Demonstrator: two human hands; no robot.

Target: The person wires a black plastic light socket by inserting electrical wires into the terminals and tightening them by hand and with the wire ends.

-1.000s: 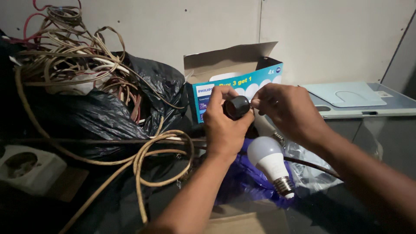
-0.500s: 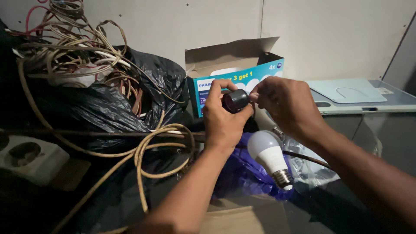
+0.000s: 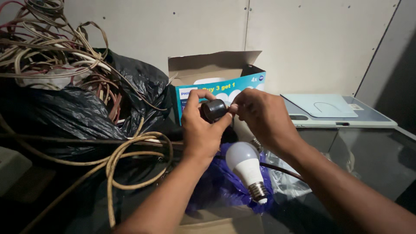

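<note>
1. White bulb (image 3: pixel 245 164): lies nearest the onlooker, below both hands, its metal screw base pointing down and toward the near edge, resting on crumpled blue plastic (image 3: pixel 221 184) with clear wrapping (image 3: pixel 281 177) just beside it.
2. Coiled tan cable (image 3: pixel 130 160): loops to the left of the bulb, over dark ground.
3. Left hand (image 3: pixel 201 130): raised above the bulb, fingers curled around a small black cylindrical socket (image 3: pixel 214 110), thumb and forefinger pinching its sides.
4. Right hand (image 3: pixel 264 117): just beside the left, fingertips pressed together against the socket's right end; whether they hold anything of their own cannot be told.
5. Black plastic bag (image 3: pixel 73 112): sits at the left, topped by a tangle of old wires (image 3: pixel 47 47).
6. Open cardboard box (image 3: pixel 216 76): teal-fronted, flap up, directly behind the socket.
7. Pale flat case (image 3: pixel 329 108): lies at the right, well apart from the hands.
8. Grey panelled wall (image 3: pixel 303 39): closes the scene at the back.
</note>
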